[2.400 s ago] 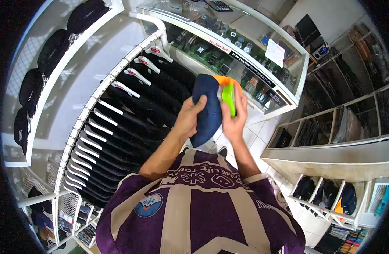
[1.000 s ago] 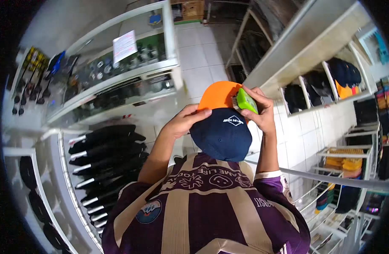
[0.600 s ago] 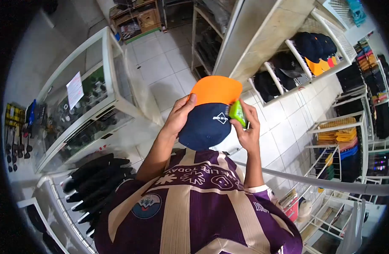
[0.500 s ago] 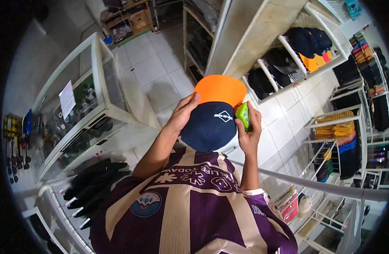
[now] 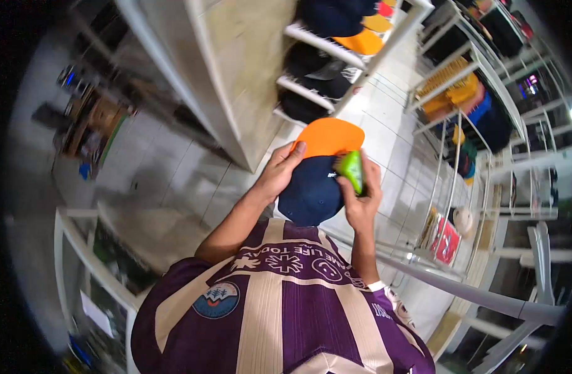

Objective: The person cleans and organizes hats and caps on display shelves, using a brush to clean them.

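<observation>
Where the person stands: on the tiled floor [image 5: 174, 181], with a white shelf [image 5: 386, 47] ahead and wire racks [image 5: 460, 124] off to the right.
Cap [image 5: 311, 193]: navy crown and orange brim [image 5: 329, 136], held up in front of the chest between both hands, brim pointing away from the body.
Left hand [image 5: 280, 174]: clasps the cap's left side, one fingertip laid on the near edge of the brim, the rest curled round the crown (mostly hidden from where I look).
Right hand [image 5: 362, 202]: fingers wrapped close together round a green brush [image 5: 351, 169].
Green brush: pressed against the right side of the crown, just beneath the brim.
Shelf: dark caps and an orange one [image 5: 361, 42] sit in its compartments.
Racks: folded yellow, orange and blue goods are stacked in them.
Jersey [image 5: 280, 305]: purple with pale stripes.
</observation>
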Demonstrator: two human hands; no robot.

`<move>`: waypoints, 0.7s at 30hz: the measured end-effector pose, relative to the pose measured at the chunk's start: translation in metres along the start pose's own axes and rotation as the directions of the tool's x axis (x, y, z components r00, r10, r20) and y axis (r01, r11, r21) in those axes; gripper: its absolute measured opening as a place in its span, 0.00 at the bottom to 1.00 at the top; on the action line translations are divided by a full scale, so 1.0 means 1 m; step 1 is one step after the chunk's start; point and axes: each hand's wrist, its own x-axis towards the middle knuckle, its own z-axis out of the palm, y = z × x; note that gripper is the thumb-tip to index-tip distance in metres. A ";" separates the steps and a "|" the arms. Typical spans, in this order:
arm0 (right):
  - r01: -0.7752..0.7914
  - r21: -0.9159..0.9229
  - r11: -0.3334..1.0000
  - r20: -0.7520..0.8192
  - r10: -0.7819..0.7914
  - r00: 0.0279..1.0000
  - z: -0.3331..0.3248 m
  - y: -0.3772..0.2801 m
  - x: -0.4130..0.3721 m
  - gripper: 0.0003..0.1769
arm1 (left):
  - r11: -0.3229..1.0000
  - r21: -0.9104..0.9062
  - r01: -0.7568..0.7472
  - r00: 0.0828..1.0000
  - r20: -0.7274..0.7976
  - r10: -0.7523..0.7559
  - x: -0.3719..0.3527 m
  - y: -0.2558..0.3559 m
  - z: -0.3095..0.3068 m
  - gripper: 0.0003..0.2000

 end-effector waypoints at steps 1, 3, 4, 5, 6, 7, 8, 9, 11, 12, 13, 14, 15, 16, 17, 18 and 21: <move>0.036 -0.084 0.996 0.019 -0.034 0.999 0.001 0.008 0.012 0.39 | 0.997 -0.057 0.051 0.996 0.082 -0.046 0.019 -0.001 0.001 0.22; 0.029 -0.066 0.997 -0.021 -0.030 0.999 -0.008 0.029 0.031 0.39 | 0.989 -0.086 0.117 0.971 0.221 -0.095 0.046 0.011 0.004 0.23; 0.019 -0.008 1.000 -0.060 -0.020 0.998 -0.016 0.044 0.044 0.39 | 0.983 -0.131 0.132 0.959 0.267 -0.093 0.060 0.025 0.006 0.23; -0.048 -0.081 0.996 -0.095 0.040 0.995 -0.027 0.053 0.052 0.38 | 0.974 -0.173 0.148 0.946 0.310 -0.088 0.075 0.037 0.006 0.24; -0.130 -0.112 0.985 -0.163 0.111 0.980 -0.035 0.059 0.059 0.37 | 0.975 -0.163 0.153 0.932 0.352 -0.088 0.093 0.043 0.001 0.25; -0.126 -0.089 0.988 -0.259 0.099 0.961 -0.039 0.061 0.066 0.37 | 0.979 -0.145 0.146 0.934 0.347 -0.088 0.109 0.046 0.004 0.25; -0.125 -0.065 0.990 -0.348 0.094 0.933 -0.041 0.064 0.074 0.36 | 0.981 -0.130 0.142 0.937 0.337 -0.091 0.123 0.047 0.010 0.25; -0.086 -0.099 0.991 -0.390 0.041 0.920 -0.039 0.048 0.080 0.36 | 0.974 -0.122 0.189 0.924 0.359 -0.134 0.133 0.047 0.015 0.25; -0.018 -0.186 0.982 -0.368 -0.053 0.928 -0.033 0.029 0.098 0.36 | 0.989 -0.024 0.147 0.920 0.370 -0.128 0.163 0.044 0.035 0.24; 0.013 -0.200 0.980 -0.310 -0.076 0.948 -0.029 0.024 0.102 0.37 | 0.990 0.048 0.135 0.905 0.401 -0.143 0.174 0.036 0.041 0.24; 0.016 -0.336 0.942 -0.277 -0.115 0.954 -0.027 0.020 0.106 0.37 | 0.987 0.059 0.147 0.891 0.426 -0.158 0.182 0.032 0.047 0.24; -0.004 -0.343 0.939 -0.306 -0.107 0.946 -0.034 0.027 0.108 0.37 | 0.981 0.056 0.184 0.835 0.518 -0.186 0.190 0.030 0.052 0.24; -0.058 -0.319 0.946 -0.426 -0.089 0.900 -0.045 0.042 0.108 0.37 | 0.973 0.052 0.223 0.773 0.598 -0.209 0.197 0.027 0.057 0.23; -0.103 -0.287 0.952 -0.532 -0.069 0.844 -0.055 0.058 0.109 0.37 | 0.971 0.059 0.232 0.763 0.608 -0.220 0.203 0.027 0.062 0.23; -0.211 -0.279 0.937 -0.663 -0.029 0.748 -0.064 0.076 0.111 0.37 | 0.953 0.037 0.299 0.744 0.616 -0.258 0.208 0.030 0.068 0.23; -0.225 -0.279 0.934 -0.673 -0.023 0.739 -0.066 0.076 0.113 0.37 | 0.930 0.017 0.366 0.721 0.626 -0.296 0.214 0.030 0.074 0.23; -0.117 -0.345 0.931 -0.623 -0.134 0.770 -0.071 0.065 0.130 0.37 | 0.923 0.046 0.383 0.740 0.583 -0.336 0.233 0.010 0.097 0.23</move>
